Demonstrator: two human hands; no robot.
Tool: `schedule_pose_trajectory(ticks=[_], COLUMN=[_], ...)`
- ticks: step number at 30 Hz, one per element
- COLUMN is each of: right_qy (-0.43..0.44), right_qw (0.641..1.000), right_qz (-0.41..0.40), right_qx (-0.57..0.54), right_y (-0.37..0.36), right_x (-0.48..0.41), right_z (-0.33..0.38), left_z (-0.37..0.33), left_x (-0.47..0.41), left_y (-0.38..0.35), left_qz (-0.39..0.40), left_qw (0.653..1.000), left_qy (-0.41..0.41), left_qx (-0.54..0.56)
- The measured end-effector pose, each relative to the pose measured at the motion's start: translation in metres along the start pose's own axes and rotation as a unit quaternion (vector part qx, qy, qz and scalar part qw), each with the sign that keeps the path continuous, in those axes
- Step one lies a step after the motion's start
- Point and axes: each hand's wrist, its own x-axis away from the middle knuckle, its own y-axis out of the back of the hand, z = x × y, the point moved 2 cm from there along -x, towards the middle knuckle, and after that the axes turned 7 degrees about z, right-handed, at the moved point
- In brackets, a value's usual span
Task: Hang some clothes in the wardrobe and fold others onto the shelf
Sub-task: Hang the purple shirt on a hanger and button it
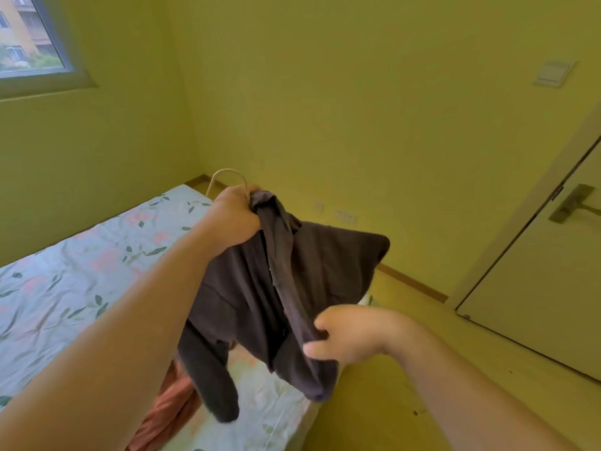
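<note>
We stand beside the bed with its floral sheet; a closed door is at the right. Over the bed's corner we hold up a dark brown garment, and a salmon cloth lies on the sheet below it. Our left hand has its fingers curled tight round the collar and the hanger hook. Our right hand pinches the garment's loose front edge.

dark brown-grey long-sleeved cloth garment | pale cream curved hanger hook | white bed sheet printed with pink flowers, green leaves | rust-orange crumpled cloth | yellow-green painted walls | pale cream door, dull metal handle
</note>
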Motion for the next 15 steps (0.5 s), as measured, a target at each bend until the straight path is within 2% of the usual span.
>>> schedule_pose_trajectory(ticks=[1, 2, 3, 4, 5, 6, 7, 8, 10, 12, 13, 15], right_qy=[-0.028, -0.052, -0.069, -0.072, -0.065, -0.055, -0.059, -0.068, -0.064, -0.03, -0.019, -0.016], right_qw=[0.999, 0.996, 0.982, 0.95, 0.9, 0.848, 0.811, 0.802, 0.847, 0.879, 0.882, 0.862], right_qz=[-0.01, -0.071, -0.172, -0.295, -0.42, -0.522, -0.581, -0.593, -0.528, -0.471, -0.462, -0.496], right_qx=[0.029, 0.017, -0.025, -0.07, -0.095, -0.077, -0.032, 0.0, -0.002, -0.065, -0.087, -0.104], right_y=[0.001, 0.007, 0.014, 0.022, 0.029, 0.035, 0.04, 0.042, 0.042, 0.036, 0.032, 0.019], right_x=[0.0, 0.003, 0.006, 0.011, 0.018, 0.027, 0.034, 0.038, 0.039, 0.042, 0.045, 0.054], right_z=[-0.007, -0.013, -0.017, -0.023, -0.026, -0.028, -0.028, -0.032, -0.039, -0.049, -0.053, -0.058], left_z=[-0.006, -0.013, -0.019, -0.024, -0.029, -0.035, -0.041, -0.05, -0.066, -0.086, -0.096, -0.112], left_x=[0.0, 0.001, 0.002, 0.003, 0.003, 0.003, 0.003, 0.002, 0.002, -0.001, -0.002, -0.004], left_y=[0.0, -0.001, -0.003, -0.006, -0.009, -0.013, -0.016, -0.02, -0.028, -0.041, -0.049, -0.067], left_qz=[0.023, 0.045, 0.066, 0.083, 0.097, 0.109, 0.116, 0.126, 0.142, 0.179, 0.198, 0.231], left_qw=[0.999, 0.998, 0.997, 0.995, 0.993, 0.992, 0.99, 0.988, 0.983, 0.973, 0.966, 0.953], left_qy=[-0.022, -0.037, -0.047, -0.056, -0.064, -0.07, -0.077, -0.088, -0.117, -0.145, -0.161, -0.193], left_qx=[-0.001, -0.001, -0.001, -0.001, 0.001, 0.007, 0.016, 0.021, 0.017, 0.025, 0.037, 0.041])
